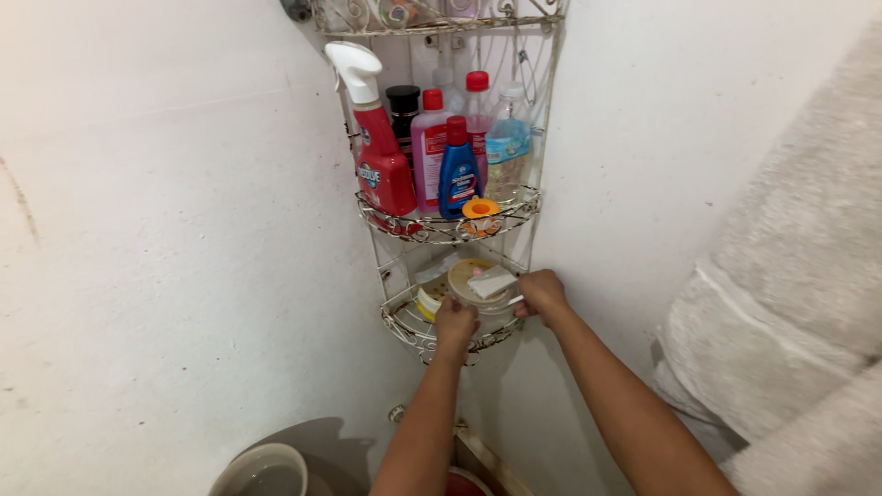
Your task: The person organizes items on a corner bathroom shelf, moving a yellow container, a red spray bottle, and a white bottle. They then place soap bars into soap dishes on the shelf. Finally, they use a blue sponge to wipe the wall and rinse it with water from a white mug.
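Your left hand [456, 323] and right hand [541, 293] meet a round tub [478, 292] of smooth, translucent plastic with a matt lid. The corner rack [432, 342] is thin wire metal, painted pale and worn. You see glossy plastic on the red spray bottle [380, 161] and blue bottle [458, 170]. The wall [165, 257] looks matt and slightly rough; the towel [790, 276] is looped, fluffy cloth.

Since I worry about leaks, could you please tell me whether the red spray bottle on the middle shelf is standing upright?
Upright: the red spray bottle stands on the middle shelf, white trigger head on top.
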